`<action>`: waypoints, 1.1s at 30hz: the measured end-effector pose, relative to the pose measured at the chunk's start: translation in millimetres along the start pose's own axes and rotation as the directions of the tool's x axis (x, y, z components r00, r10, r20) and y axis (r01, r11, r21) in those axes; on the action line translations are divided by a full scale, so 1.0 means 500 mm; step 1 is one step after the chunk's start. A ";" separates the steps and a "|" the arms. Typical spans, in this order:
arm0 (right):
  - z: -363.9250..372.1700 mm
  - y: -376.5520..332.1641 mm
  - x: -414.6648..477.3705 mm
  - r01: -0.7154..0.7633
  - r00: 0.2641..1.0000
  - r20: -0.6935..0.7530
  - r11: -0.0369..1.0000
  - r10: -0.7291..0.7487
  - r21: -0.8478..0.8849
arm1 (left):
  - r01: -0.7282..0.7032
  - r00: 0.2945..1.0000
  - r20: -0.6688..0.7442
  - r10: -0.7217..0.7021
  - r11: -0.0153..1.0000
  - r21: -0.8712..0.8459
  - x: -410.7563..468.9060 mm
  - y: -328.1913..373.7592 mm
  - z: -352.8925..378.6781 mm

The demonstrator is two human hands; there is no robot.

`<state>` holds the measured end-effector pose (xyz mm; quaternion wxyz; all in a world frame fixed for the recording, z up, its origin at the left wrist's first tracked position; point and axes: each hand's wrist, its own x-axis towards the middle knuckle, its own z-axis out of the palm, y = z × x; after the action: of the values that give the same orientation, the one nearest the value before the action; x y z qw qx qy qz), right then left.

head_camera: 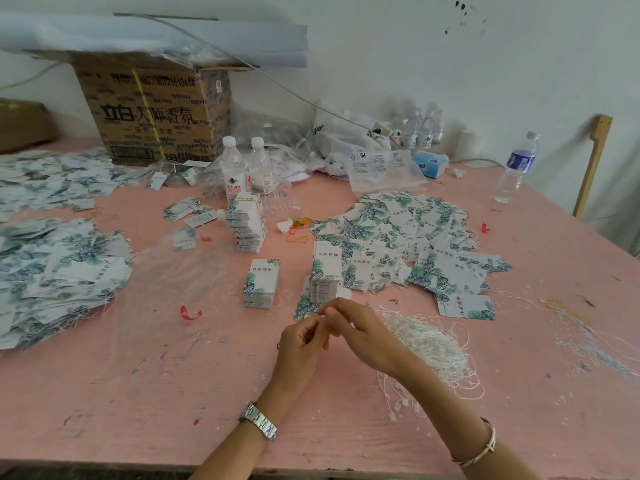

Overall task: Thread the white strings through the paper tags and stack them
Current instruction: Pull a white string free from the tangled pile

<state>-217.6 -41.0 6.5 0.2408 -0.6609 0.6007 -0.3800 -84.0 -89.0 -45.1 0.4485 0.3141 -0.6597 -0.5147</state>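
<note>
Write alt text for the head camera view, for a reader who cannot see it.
A person's left hand and right hand meet at the fingertips over a pink table, as if pinching something too small to see. A tangle of white strings lies beside the right hand; stacked and loose leaf-printed paper tags lie beyond.

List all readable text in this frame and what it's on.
"立白 大师香氛": cardboard box; the number string above it is too blurred to read.
"农夫山泉": red label on the water bottle.
"服饰", after two unclear characters: paper tags.
Blue-labelled bottle and plastic bags: print too small to read.
</note>
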 end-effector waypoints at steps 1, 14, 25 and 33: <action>0.005 0.001 0.001 -0.030 0.999 0.033 0.998 0.028 0.059 | 0.001 1.000 -0.013 -0.001 1.000 0.005 -0.001 0.000 -0.001; -0.002 0.044 0.002 -0.217 0.975 0.067 0.870 0.210 0.442 | 0.053 0.997 -0.063 -0.048 0.996 0.077 0.001 -0.012 -0.003; -0.013 0.076 -0.006 -0.154 0.968 -0.076 0.803 0.240 0.576 | -0.280 0.860 -0.136 0.493 0.677 0.681 0.033 0.020 -0.007; -0.017 0.084 -0.006 -0.146 0.961 -0.093 0.769 0.259 0.622 | -0.375 0.798 0.205 0.566 0.202 0.905 0.127 0.048 -0.037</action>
<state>-250.2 -43.9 -21.5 0.4272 -0.4433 0.5325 -0.5809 -91.5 -145.5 -3.6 0.3861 0.3328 -0.8501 0.1325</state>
